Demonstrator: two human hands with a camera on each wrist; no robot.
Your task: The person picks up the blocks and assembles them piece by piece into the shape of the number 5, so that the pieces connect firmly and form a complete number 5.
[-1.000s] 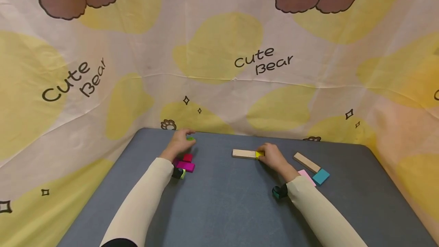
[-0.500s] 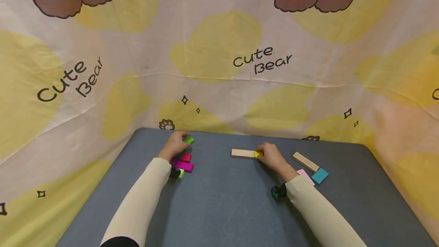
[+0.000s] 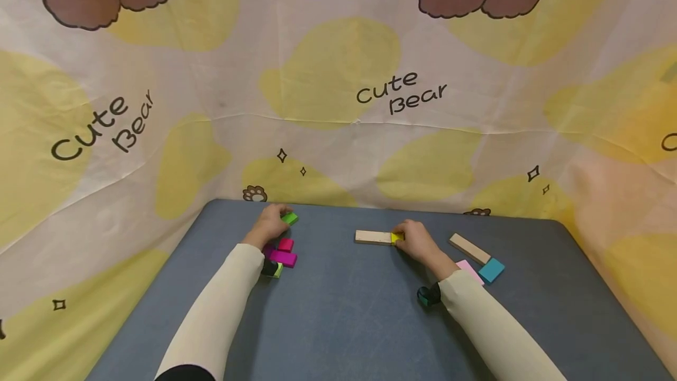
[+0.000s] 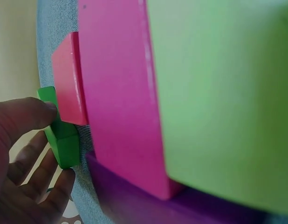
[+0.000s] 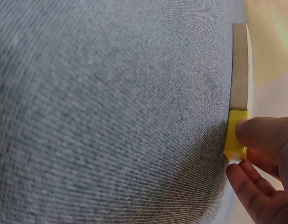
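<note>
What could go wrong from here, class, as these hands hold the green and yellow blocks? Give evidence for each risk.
1. The right hand pinches the yellow block, which sits end to end with a wooden block; a push might knock that askew.
2. The left hand grips the green block just beyond the red block; pulling back could bump the red one.
3. The black wrist device appears close to the magenta block and might nudge it.

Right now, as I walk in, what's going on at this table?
Someone is handling small blocks on a gray table. The left hand pinches a green block, near a red block and a magenta block. The right hand pinches a yellow block at the end of a plain wooden block. A blue block lies farther right.
</note>
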